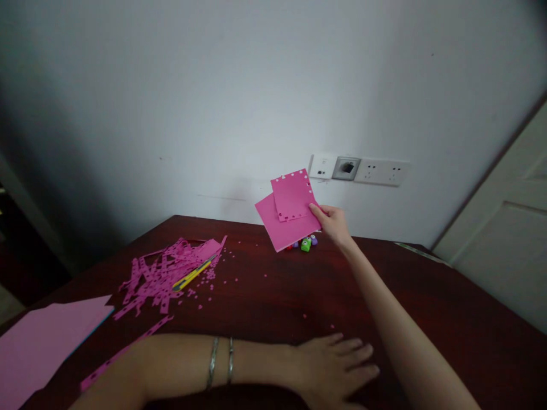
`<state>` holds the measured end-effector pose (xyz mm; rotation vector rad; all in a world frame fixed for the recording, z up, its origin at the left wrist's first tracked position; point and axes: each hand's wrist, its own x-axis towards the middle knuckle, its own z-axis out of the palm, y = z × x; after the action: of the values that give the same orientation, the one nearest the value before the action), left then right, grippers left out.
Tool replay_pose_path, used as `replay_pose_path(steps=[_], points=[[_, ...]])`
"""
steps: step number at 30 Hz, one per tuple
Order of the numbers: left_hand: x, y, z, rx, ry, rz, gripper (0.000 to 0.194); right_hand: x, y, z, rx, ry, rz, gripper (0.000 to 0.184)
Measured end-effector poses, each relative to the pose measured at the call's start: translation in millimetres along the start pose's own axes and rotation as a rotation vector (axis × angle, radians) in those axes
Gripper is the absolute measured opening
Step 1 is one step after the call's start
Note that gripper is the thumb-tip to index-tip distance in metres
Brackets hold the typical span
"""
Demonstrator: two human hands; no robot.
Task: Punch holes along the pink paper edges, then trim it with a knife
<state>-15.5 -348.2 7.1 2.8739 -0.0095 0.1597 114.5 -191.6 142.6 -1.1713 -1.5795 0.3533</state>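
- Head view: the right hand has its fingers clamped on two overlapping pieces of thin, matte pink paper, held up over the far side of the counter.
- The smaller sheet is rectangular, with little holes punched along its edges; it lies over the larger sheet, which has straight, plain edges.
- The left hand is palm down, low over the glossy reddish-brown counter, fingers spread apart; I cannot tell whether it touches. Two silvery bracelets circle that forearm.
- Left on the counter: a tangled heap of punched pink scraps, a slim yellow cutter, scattered punched-out bits and a big pink sheet.
- Small green figure, rounded, big-eyed, below the held paper.
- Markings on the socket plates are too small to read.
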Motion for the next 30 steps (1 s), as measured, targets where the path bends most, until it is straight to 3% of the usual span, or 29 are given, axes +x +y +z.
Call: replay_pose_path(steps=[2, 7, 14, 19, 23, 27, 30], points=[[3, -17, -3.9, -0.075, 0.016, -0.136, 0.071, -5, 5, -12, 0.013, 0.025, 0.031, 0.047], [-25, -73, -26.1, -0.046, 0.06, -0.435, 0.071, -18, 17, -37, 0.033, 0.048, 0.097, 0.048], [-121, -150, -43.6, 0.081, 0.179, -0.884, 0.071, -39, 28, -67, 0.071, -0.064, 0.23, 0.048], [-186, -183, -56.3, 0.107, 0.367, -1.104, 0.066, -57, 27, -87, 0.03, -0.175, 0.338, 0.055], [-194, -186, -75.6, 0.093, 0.612, -1.039, 0.047, -65, 18, -94, -0.035, -0.293, 0.345, 0.05], [-153, -166, -108.9, -0.119, 0.839, -0.822, 0.035, -62, 10, -90, -0.1, -0.481, 0.253, 0.045], [-114, -146, -133.1, -0.515, 0.834, -0.681, 0.041, -59, 7, -81, -0.132, -0.558, 0.197, 0.045]])
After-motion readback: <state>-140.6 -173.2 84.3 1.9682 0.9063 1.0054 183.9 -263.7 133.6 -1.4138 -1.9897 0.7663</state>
